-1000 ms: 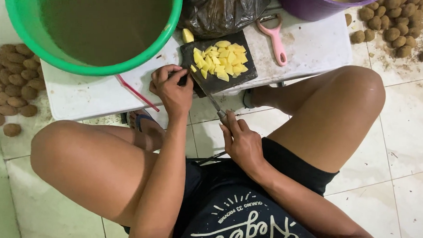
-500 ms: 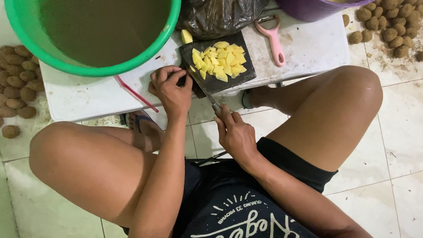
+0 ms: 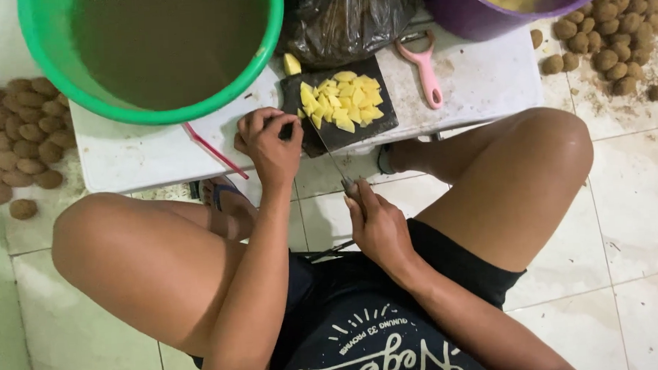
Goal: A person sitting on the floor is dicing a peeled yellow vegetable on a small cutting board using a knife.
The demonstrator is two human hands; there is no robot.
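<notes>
On the floor at far left lies a heap of brown potatoes. Right of it a low white counter carries a green basin of murky water, with a thin red straw-like stick lying near its rim.

The left hand rests at the near left corner of the dark board, fingers curled and pressing on the board's edge; whether a piece sits under them cannot be told. Yellow cut pieces lie heaped on the board's middle and far half, with one stray piece just beyond it.

The right hand is clenched round the handle of the knife, well near of the counter edge. The knife's long axis runs from the hand, near and slightly right, up to the tip, far and slightly left, resting on the board's near part beside the left hand's fingers.

To cut well here, the left fingertips should stay tucked back from the blade, the board held firm so it cannot slide off the edge, and the blade brought down straight, with the pile pushed far to keep room.

Farther right lie a pink peeler, a black bag, a purple basin and more potatoes.
</notes>
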